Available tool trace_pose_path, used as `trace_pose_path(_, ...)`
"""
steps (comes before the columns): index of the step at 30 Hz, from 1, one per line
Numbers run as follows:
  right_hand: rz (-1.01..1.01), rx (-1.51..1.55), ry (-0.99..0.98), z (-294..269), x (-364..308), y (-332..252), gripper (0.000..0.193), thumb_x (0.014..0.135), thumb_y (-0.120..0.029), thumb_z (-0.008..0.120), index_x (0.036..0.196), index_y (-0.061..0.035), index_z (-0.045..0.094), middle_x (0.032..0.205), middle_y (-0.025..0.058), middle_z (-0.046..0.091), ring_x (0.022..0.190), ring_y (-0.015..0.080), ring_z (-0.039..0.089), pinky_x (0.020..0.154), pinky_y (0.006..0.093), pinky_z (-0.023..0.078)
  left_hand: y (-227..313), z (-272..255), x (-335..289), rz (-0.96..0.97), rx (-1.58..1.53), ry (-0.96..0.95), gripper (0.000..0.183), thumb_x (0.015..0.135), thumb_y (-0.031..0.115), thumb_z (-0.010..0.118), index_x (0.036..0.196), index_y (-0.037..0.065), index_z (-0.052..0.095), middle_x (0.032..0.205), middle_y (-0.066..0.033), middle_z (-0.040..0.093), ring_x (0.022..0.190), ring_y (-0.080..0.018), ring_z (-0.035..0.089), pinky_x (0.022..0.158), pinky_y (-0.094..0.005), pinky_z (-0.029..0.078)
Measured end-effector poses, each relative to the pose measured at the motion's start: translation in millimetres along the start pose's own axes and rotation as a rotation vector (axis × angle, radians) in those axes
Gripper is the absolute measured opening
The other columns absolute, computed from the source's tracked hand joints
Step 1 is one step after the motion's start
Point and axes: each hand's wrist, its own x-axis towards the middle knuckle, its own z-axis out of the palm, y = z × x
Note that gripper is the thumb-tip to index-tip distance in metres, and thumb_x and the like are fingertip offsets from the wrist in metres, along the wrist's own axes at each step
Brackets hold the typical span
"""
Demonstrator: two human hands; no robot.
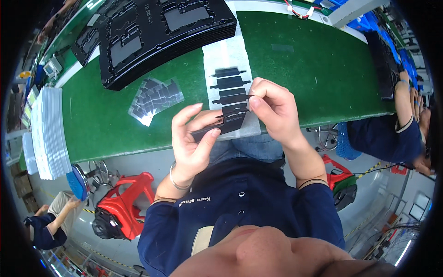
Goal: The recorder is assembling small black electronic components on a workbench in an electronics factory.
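While the left hand point(191, 145) holds a thin black part point(234, 122) between its thumb and fingers, the right hand point(279, 111) pinches a tiny dark tip point(250, 96) with its thumb and pointer finger. The left hand is bent around the low end of the part, with the thumb on the near side. The right hand's thumb and finger are close together. I cannot tell if the tip is joined to the part.

The black part is tilted, over the near edge of a green table point(314, 64). Just past it, flat black pieces point(229, 82) with little ends sticking out sit in a row over a long white strip point(226, 53). I cannot tell if the row is joined to the part.

To the left of the strip is a shiny see-through sheet point(154, 98) with dark shapes on it. Behind that sheet is a tall pile of black trays point(168, 39). A white stack point(50, 134) stands at the table's left end. Down on the floor is a red stool point(124, 198).
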Motion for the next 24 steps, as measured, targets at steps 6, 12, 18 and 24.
trace_pose_path(6, 0.26, 0.01, 0.199, -12, -5, 7, 0.015, 0.083, -0.008, 0.06, 0.071, -0.0019, 0.053, 0.063, -0.0016, 0.047, 0.057, 0.0039, 0.04, 0.05, 0.0206, 0.03, -1, -14, 5, 0.062, 0.22, -0.029, 0.039, 0.082, -0.006, 0.056, 0.116, 0.0, 0.037, 0.108, -0.0216, 0.06, 0.103, -0.0253, 0.059, 0.091, -0.0337, 0.044)
trace_pose_path(12, 0.044, -0.784, 0.224, -6, -12, 15, 0.022, 0.067, -0.009, 0.075, 0.08, -0.0015, 0.059, 0.073, 0.0055, 0.06, 0.064, 0.0116, 0.056, 0.056, 0.0271, 0.043, -7, -25, 10, -0.163, -0.222, 0.095, 0.038, 0.08, -0.009, 0.056, 0.113, 0.002, 0.042, 0.105, -0.015, 0.059, 0.098, -0.0211, 0.058, 0.089, -0.0319, 0.044)
trace_pose_path(18, -0.071, -0.07, 0.107, 37, -11, 14, 0.02, 0.068, -0.002, 0.074, 0.083, 0.0021, 0.061, 0.075, 0.0082, 0.06, 0.065, 0.0137, 0.056, 0.059, 0.0243, 0.044, 11, -26, 22, -0.144, -0.242, -0.007, 0.042, 0.078, -0.009, 0.058, 0.114, 0.002, 0.04, 0.109, -0.0161, 0.056, 0.099, -0.0203, 0.057, 0.089, -0.0315, 0.044)
trace_pose_path(24, -0.102, -0.063, 0.147, 47, -16, 5, 0.013, 0.068, 0.008, 0.067, 0.08, 0.0061, 0.061, 0.079, 0.0123, 0.06, 0.071, 0.0158, 0.054, 0.064, 0.0261, 0.041, 26, -33, 41, 0.08, 0.118, -0.013, 0.048, 0.071, -0.006, 0.064, 0.116, -0.001, 0.048, 0.112, -0.0153, 0.054, 0.1, -0.0223, 0.054, 0.088, -0.0325, 0.042)
